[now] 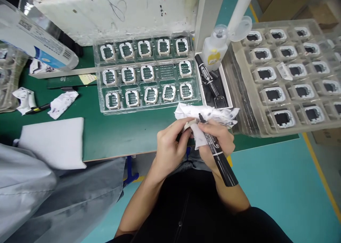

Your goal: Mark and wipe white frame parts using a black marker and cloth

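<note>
White cloth point(186, 111) beyond left fingers point(174, 128) tight on pale frame point(189, 123), right fingers point(215, 128) around marker point(224, 165) and wipe point(199, 136).

On my left were: one labelled bottle point(44, 46), one white pad point(52, 142) at the bench point(117, 133) edge; on my right, brown cardboard boxes point(286, 1).
</note>
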Motion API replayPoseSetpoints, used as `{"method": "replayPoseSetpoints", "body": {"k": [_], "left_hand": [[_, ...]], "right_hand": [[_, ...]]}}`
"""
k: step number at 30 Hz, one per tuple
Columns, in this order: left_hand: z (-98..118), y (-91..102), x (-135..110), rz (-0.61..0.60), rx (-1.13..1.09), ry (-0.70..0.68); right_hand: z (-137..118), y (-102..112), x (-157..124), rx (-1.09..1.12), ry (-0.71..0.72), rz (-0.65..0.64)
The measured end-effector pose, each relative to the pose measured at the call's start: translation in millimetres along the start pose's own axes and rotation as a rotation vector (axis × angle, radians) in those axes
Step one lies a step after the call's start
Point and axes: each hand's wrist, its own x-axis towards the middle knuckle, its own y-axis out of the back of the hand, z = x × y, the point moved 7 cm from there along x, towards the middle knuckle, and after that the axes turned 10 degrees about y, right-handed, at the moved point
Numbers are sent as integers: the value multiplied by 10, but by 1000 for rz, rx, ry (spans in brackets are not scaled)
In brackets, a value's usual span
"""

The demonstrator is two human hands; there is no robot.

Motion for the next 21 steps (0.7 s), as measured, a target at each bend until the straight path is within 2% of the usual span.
{"method": "replayPoseSetpoints", "body": {"k": [14,21], "left_hand": [[48,4,-25,10,23,-50],[29,6,-25,11,13,-44]], "right_hand": [[-27,-2,-25,-6,54,25],[-40,-13,29,-4,33,-9]]}}
